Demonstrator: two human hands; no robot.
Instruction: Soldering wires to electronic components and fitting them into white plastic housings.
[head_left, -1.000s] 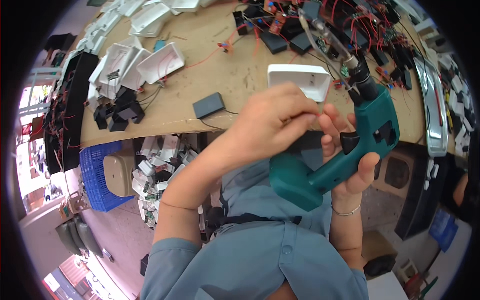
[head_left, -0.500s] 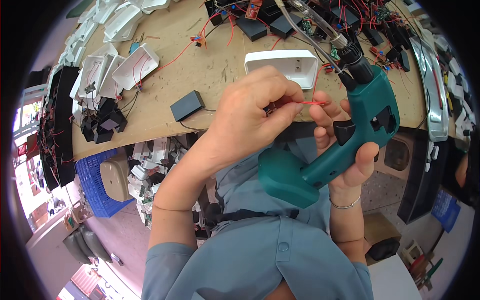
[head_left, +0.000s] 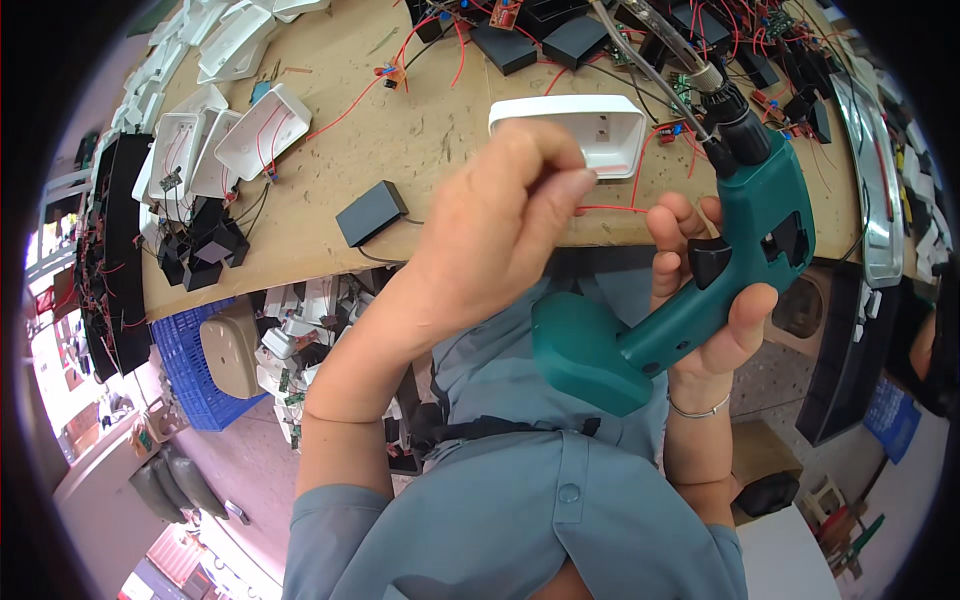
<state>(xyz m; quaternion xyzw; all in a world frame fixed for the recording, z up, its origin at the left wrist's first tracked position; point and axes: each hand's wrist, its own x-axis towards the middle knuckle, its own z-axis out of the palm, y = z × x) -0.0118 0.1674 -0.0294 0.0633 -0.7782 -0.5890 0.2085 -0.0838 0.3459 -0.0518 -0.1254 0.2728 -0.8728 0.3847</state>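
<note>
"Hands: where are they?"

"Slightly apart. The left hand (head_left: 480,225), blurred, is closed on a red wire (head_left: 615,209) that runs right to the fingertips of the right hand (head_left: 732,335)."

"And that right hand?"

"Wrapped around a green soldering gun (head_left: 680,325), its tip toward the far side of the counter (head_left: 430,120)."

"Nearby?"

"A white tray (head_left: 622,150) just beyond the wire; a black box (head_left: 371,213) to the left."

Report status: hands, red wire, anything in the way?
Left hand blurred beside red wire, hold unclear. Right hand holds green power tool. Left hand blocks part of white housing.
</note>
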